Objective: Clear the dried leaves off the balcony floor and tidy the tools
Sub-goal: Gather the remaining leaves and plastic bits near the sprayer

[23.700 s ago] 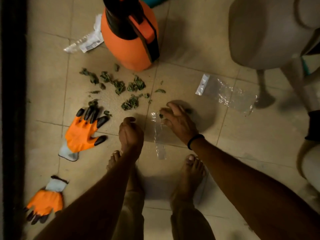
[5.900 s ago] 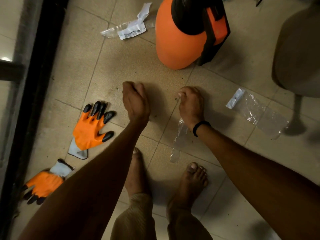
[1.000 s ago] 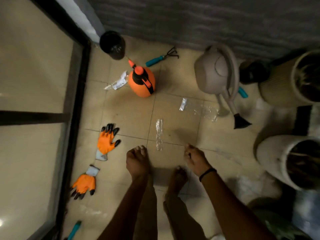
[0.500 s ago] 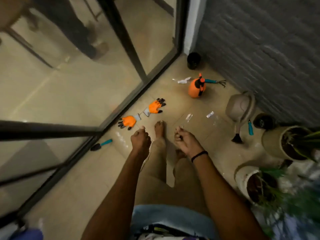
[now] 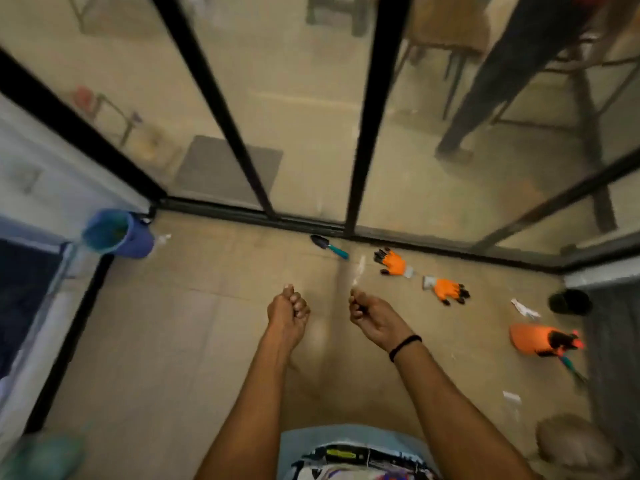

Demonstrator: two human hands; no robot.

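The teal-handled trowel (image 5: pixel 329 247) lies on the balcony floor (image 5: pixel 166 341) against the glass door's track, beyond both hands and apart from them. The near orange glove (image 5: pixel 394 263) and the far orange glove (image 5: pixel 446 289) lie right of the right hand (image 5: pixel 375 317), which pinches a clear plastic bag (image 5: pixel 358 271) that sticks up from its fingers. The left hand (image 5: pixel 287 311) is clenched, and anything inside it is hidden. The orange sprayer (image 5: pixel 530 339) lies farther right.

Person now standing rather than crouched, left hand (image 5: pixel 287 306) and right hand (image 5: pixel 372 315) raised well above the floor tiles (image 5: pixel 207 323). The dried leaves once near the orange sprayer (image 5: pixel 530 341) are gone. The clear plastic bag (image 5: pixel 358 271), earlier flat on the floor, is now pinched in the right hand. A blue bucket (image 5: pixel 117 233) is newly in view, far left.
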